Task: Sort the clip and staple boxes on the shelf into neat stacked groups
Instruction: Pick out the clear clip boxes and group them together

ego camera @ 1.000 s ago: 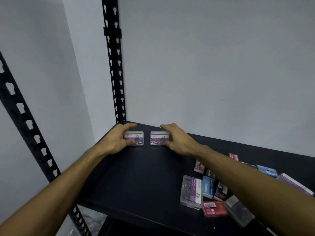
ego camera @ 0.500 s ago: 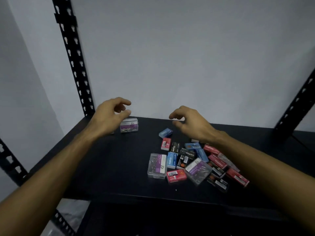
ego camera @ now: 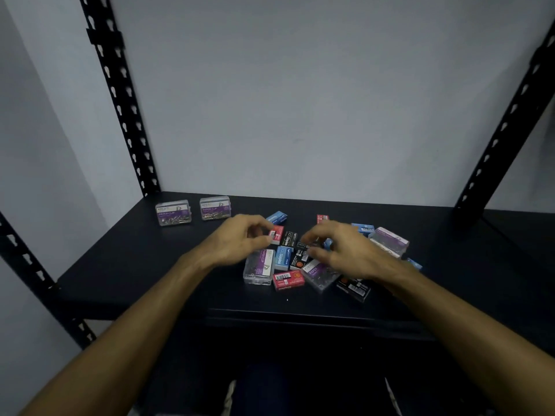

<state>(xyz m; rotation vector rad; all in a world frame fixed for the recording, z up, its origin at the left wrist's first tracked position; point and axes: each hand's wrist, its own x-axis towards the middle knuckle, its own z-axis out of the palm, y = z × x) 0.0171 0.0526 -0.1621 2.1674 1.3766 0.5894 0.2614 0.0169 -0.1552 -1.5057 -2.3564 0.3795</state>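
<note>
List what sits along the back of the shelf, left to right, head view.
Left slotted black upright → clear purple-label paper clip box → second clear purple-label paper clip box → small blue staple box → small red box → right slotted black upright.

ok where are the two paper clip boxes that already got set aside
In the head view, the two clear paper clip boxes stand side by side at the shelf's back left, near the left upright.

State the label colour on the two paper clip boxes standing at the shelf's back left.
Purple, on both clear paper clip boxes; the head view shows it.
</note>
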